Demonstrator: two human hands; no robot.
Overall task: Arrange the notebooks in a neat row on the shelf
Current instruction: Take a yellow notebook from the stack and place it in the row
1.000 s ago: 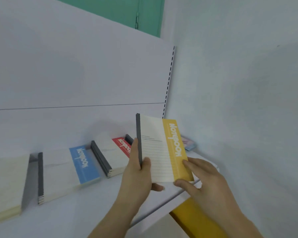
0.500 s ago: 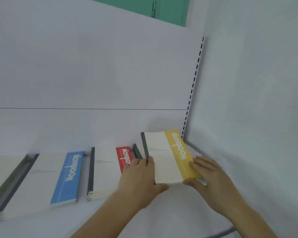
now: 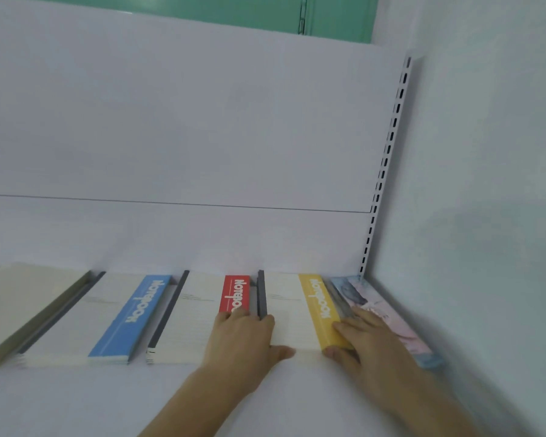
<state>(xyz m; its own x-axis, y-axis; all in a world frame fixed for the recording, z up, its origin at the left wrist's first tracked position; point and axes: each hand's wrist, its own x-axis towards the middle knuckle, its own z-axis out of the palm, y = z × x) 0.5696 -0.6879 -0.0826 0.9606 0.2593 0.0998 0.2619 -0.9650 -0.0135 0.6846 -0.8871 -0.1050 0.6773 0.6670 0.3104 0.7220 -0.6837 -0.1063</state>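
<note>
White shelving fills the view: a back panel, a slotted upright (image 3: 388, 152) in the right corner, and the shelf (image 3: 76, 402) on which the notebooks lie flat in a row. From the left come a beige notebook (image 3: 22, 298), a blue notebook (image 3: 133, 313) and a red notebook (image 3: 234, 294), each with a dark spine. The left hand (image 3: 243, 335) lies over the near corner of the red one and the spine edge of the yellow notebook (image 3: 316, 307), fingers together and bent over that edge, thumb stretched along its near edge. The right hand (image 3: 369, 339) grips the yellow notebook's right corner, fingers laid together on the cover and thumb at the near edge, partly over a pastel notebook (image 3: 391, 316) by the side wall. The step in hand looks like seating the yellow one in its slot. Next would be squaring its near edge with its neighbours, then letting go without dragging it askew.
</note>
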